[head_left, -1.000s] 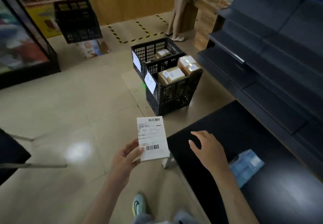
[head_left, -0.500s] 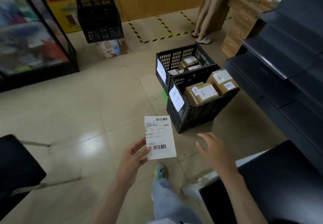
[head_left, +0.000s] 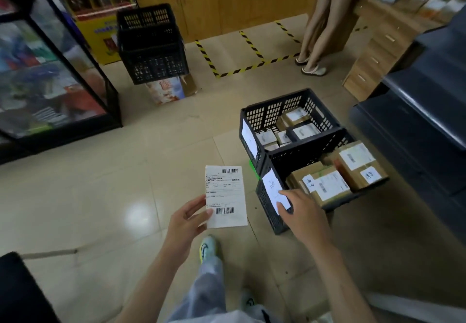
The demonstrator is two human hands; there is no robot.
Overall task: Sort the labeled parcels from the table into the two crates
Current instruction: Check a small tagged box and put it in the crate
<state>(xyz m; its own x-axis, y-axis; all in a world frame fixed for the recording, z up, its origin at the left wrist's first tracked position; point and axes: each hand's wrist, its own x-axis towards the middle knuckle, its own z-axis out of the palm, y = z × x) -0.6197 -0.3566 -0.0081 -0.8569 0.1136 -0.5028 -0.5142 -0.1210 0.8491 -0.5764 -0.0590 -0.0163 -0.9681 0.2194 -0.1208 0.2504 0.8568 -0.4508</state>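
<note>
My left hand (head_left: 187,221) grips a flat white parcel (head_left: 225,196) with a barcode label, label side up, over the tiled floor. My right hand (head_left: 302,214) hovers with loose fingers in front of the near black crate (head_left: 271,209), holding nothing. The near crate carries a handwritten paper tag and holds two brown labeled boxes (head_left: 325,186). Directly behind it stands the far black crate (head_left: 274,111), also tagged, with several smaller labeled parcels (head_left: 295,118) inside.
A third black crate (head_left: 151,45) sits on a carton at the back left, beside a glass display case (head_left: 50,83). Dark shelving (head_left: 423,121) runs along the right. A person's legs (head_left: 317,32) stand near wooden drawers behind yellow-black floor tape.
I have stepped away from the black table toward the crates, which now lie closer. My right hand left the table and moved forward near the front crate. The parcel stays in my left hand.
</note>
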